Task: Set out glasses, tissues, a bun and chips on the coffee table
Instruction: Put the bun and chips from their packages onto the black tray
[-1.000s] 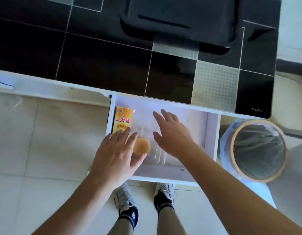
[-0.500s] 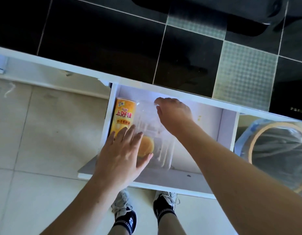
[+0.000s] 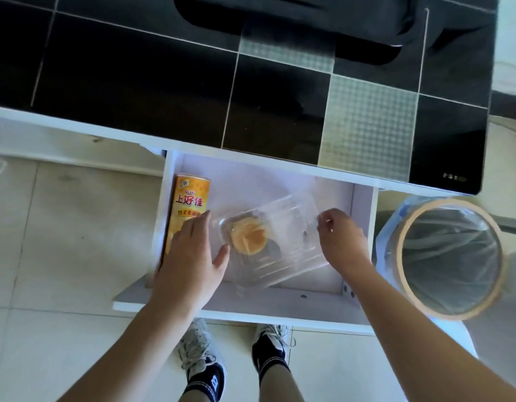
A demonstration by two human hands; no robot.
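Observation:
An open white drawer (image 3: 251, 310) slides out from under the black glass coffee table (image 3: 164, 82). A yellow can of chips (image 3: 190, 198) lies along the drawer's left wall. Right of it is a clear plastic box (image 3: 291, 216) with a round golden bun (image 3: 249, 237) inside; the box sits skewed and looks tilted. My right hand (image 3: 342, 242) pinches the box's right edge. My left hand (image 3: 190, 256) is spread over the can's near end, its thumb at the box's left side. No glasses or tissues are in view.
A lined waste bin (image 3: 448, 256) with a tan rim stands right of the drawer. A dark flat object (image 3: 294, 18) lies on the table's far side. My two shoes (image 3: 201, 367) stand on the pale tiled floor below the drawer front.
My right hand has moved from the box's far end to its right edge and taken hold of it. The box has turned and tipped. My left hand has stayed over the can.

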